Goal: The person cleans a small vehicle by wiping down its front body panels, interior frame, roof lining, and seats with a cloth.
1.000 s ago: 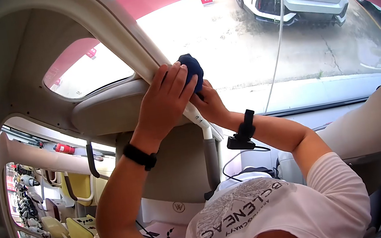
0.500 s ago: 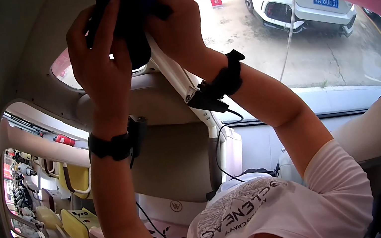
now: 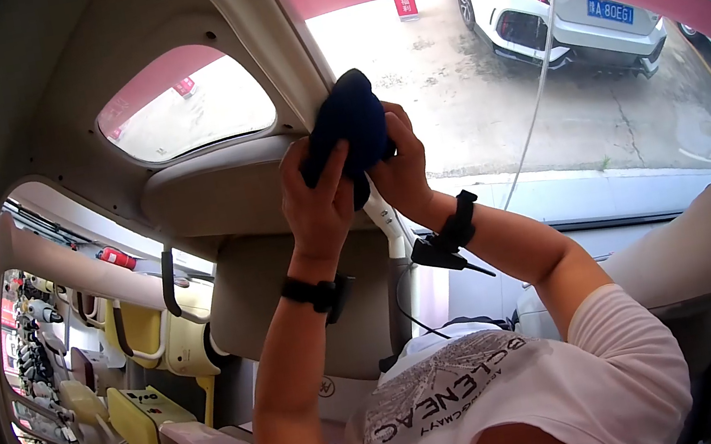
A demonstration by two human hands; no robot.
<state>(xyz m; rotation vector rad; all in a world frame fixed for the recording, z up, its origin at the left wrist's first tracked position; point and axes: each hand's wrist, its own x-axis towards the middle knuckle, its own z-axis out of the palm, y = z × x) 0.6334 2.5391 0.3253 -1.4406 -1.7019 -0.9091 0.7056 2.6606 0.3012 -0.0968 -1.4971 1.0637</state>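
A dark blue cloth (image 3: 350, 121) is bunched up beside the pale pillar at the edge of the large window opening. From the left, my left hand (image 3: 314, 201) grips it, with one finger stretched along its surface. On the other side, my right hand (image 3: 405, 167) has its fingers curled round the cloth's edge. Whether the cloth presses on the pillar (image 3: 283, 41) I cannot tell. Each wrist wears a black strap; the right one carries a small black device (image 3: 438, 253) with a cable.
A brown seat backrest (image 3: 294, 303) and a small rear window (image 3: 186, 109) are in the cabin. Yellow scooters (image 3: 147, 426) stand outside on the left. Beyond the large opening a white car (image 3: 586, 23) is parked. A thin rod or line (image 3: 533, 103) crosses that opening.
Both hands, holding the blue cloth, have come down and to the right from the top of the view. The small rear window and upper pillar are now uncovered.
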